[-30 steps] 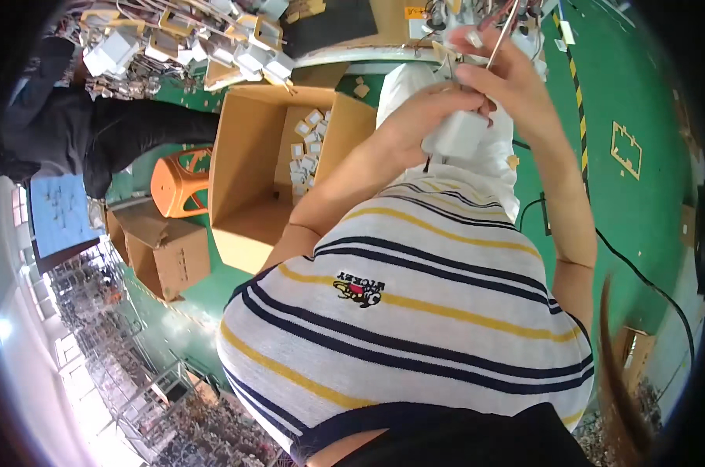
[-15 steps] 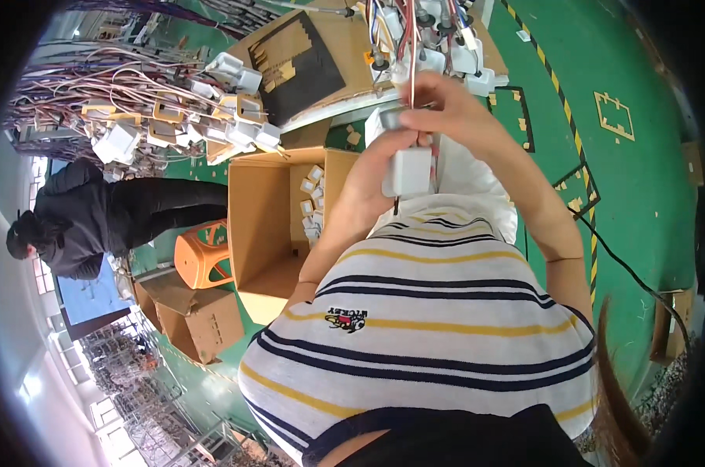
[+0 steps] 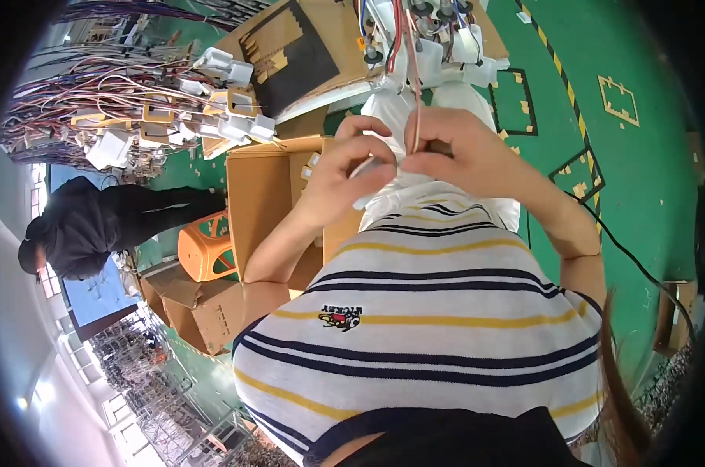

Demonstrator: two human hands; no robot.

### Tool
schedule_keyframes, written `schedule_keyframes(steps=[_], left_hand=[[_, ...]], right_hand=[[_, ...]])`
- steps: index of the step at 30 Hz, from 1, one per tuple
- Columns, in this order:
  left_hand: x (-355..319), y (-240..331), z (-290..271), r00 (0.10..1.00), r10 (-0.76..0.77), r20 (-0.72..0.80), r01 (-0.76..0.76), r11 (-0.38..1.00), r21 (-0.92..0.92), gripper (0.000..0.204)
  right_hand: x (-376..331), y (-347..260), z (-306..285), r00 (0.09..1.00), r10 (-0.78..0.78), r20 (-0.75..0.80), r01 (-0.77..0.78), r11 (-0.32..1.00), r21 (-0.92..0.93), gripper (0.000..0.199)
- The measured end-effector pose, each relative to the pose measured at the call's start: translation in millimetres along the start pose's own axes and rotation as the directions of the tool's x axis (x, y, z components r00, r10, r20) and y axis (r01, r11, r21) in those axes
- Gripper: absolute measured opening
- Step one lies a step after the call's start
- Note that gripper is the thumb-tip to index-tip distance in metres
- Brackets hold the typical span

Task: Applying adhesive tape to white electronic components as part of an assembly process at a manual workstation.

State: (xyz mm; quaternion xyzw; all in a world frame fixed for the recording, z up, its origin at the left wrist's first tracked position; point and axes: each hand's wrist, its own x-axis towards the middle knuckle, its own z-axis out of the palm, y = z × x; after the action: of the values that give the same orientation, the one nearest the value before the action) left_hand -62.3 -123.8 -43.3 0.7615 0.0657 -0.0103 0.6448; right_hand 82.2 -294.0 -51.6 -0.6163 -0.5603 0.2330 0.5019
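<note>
My left hand (image 3: 341, 175) is curled, thumb against fingers, around a white plastic housing (image 3: 362, 166) that the hand mostly hides. Close beside it, my right hand (image 3: 465, 152) pinches thin pinkish wires (image 3: 416, 101), which run up toward the table edge. The two hands' fingertips nearly meet above my white-clad lap. Beyond them, more white plastic housings (image 3: 428, 62) with dark fittings and coloured wires lie bunched at the table edge.
An open cardboard box (image 3: 263, 210) with small white pieces inside stands left of my lap. An orange stool (image 3: 204, 249) and another carton (image 3: 212, 315) are farther left. Wire bundles with white housings (image 3: 111, 148) fill the upper left. A person in black (image 3: 80, 226) bends at a blue table.
My left hand has moved left, away from my right, and turned over the housing. My right hand has come down and nearer, keeping to the wires. The person in black has shifted slightly.
</note>
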Motion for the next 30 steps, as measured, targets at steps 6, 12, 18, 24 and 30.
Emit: schedule_keyframes(steps=[6,12,18,24,30], left_hand=[[2.8,17.3,13.5,0.958,0.286,0.038,-0.285,0.923,0.260,0.010],[0.7,-11.6,-11.9,0.864,0.499,-0.067,-0.447,0.822,0.353,0.017],[35.4,-49.9,-62.7,0.868,0.432,-0.245,-0.198,0.754,0.626,0.045],[64.9,-68.5,-2.5,0.546,0.751,-0.372,-0.155,0.527,0.836,0.085],[61.0,-70.2,66.5,1.000,0.021,0.021,-0.021,1.000,-0.015,0.085]], right_hand=[[-11.5,3.5,-10.5,0.953,0.138,0.268,-0.286,0.697,0.657,0.021],[-56.5,19.1,-60.2,0.982,-0.147,-0.120,0.189,0.701,0.687,0.021],[-31.1,90.6,-88.6,0.799,0.336,-0.499,-0.330,0.938,0.104,0.017],[-39.8,171.2,-65.5,0.706,0.655,-0.268,-0.570,0.751,0.334,0.019],[-39.3,81.0,-37.8,0.904,0.412,0.114,-0.402,0.730,0.553,0.022]])
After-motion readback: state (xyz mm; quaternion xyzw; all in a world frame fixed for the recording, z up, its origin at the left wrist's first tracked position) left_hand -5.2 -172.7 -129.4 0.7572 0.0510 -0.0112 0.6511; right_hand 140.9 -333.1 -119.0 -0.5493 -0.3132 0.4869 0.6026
